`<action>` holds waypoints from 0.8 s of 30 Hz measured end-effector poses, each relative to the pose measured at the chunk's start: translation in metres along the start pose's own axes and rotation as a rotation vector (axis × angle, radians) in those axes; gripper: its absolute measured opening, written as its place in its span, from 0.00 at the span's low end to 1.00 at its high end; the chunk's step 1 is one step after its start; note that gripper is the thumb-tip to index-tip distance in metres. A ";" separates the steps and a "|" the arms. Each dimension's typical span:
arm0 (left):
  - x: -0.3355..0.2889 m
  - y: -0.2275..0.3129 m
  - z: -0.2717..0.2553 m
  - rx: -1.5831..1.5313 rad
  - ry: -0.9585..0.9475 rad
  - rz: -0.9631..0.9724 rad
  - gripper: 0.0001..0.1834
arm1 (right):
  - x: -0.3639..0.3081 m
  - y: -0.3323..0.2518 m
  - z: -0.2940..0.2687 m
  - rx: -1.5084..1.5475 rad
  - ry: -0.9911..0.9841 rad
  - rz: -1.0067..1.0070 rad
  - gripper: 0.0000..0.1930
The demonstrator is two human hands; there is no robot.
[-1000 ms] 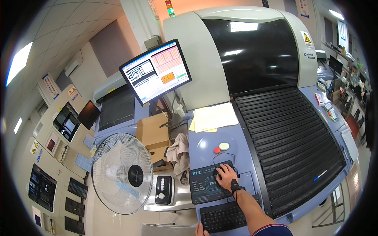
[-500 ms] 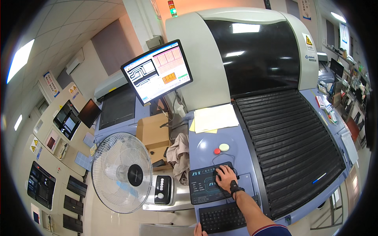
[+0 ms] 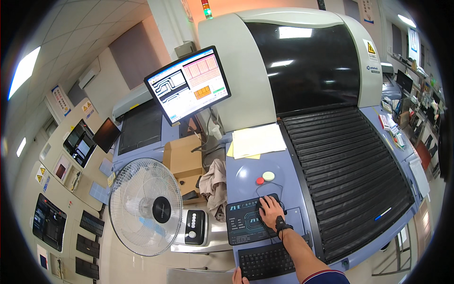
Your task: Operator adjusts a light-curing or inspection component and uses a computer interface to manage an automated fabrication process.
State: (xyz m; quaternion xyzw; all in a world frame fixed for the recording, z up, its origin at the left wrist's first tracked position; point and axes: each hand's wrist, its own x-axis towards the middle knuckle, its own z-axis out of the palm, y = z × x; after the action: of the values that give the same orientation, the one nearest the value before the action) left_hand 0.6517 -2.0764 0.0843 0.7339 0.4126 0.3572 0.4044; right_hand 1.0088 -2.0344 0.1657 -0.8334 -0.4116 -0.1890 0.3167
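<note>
My right hand (image 3: 271,211), with a dark band on its wrist, lies over a black computer mouse (image 3: 260,203), its fingers curved round it. Most of the mouse is hidden under the palm. Beneath is a dark mouse pad (image 3: 242,226) with light blue printing. A black keyboard (image 3: 265,263) sits just in front of the pad, partly covered by my right forearm. At the lower edge, my left hand (image 3: 238,276) shows only some fingers, apart, beside the keyboard's left end. A tilted monitor (image 3: 191,87) displays black-and-white track patterns and pink and orange panels.
A large machine with a dark hood (image 3: 307,66) and a ribbed black bed (image 3: 350,184) stands to the right. Red (image 3: 259,181) and pale green (image 3: 268,176) buttons lie beyond the pad, near papers (image 3: 257,141). At left are a fan (image 3: 145,207), a cardboard box (image 3: 182,163) and crumpled cloth (image 3: 215,187).
The track pattern in the monitor's left pane has changed. My right hand stays on the mouse, and my left hand remains by the keyboard. The whole view has shifted very slightly.
</note>
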 end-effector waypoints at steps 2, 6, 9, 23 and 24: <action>-0.002 -0.006 0.000 -0.007 -0.011 -0.006 0.30 | 0.000 -0.001 -0.001 0.003 -0.008 0.026 0.23; -0.003 -0.009 -0.001 0.039 -0.015 0.012 0.31 | -0.001 0.000 0.000 -0.013 -0.012 0.019 0.24; 0.000 0.004 -0.001 0.021 -0.018 0.000 0.31 | 0.000 0.001 0.002 0.017 -0.018 0.040 0.24; 0.004 0.008 -0.007 0.050 -0.100 -0.018 0.31 | 0.001 0.002 -0.001 0.042 0.017 0.064 0.24; 0.003 0.010 -0.010 0.047 -0.117 -0.044 0.30 | -0.001 -0.001 0.000 0.045 0.007 0.067 0.24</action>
State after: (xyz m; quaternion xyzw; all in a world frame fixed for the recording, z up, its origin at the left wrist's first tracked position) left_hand 0.6475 -2.0736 0.0977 0.7537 0.4126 0.2949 0.4182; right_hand 1.0078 -2.0346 0.1656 -0.8387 -0.3863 -0.1719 0.3433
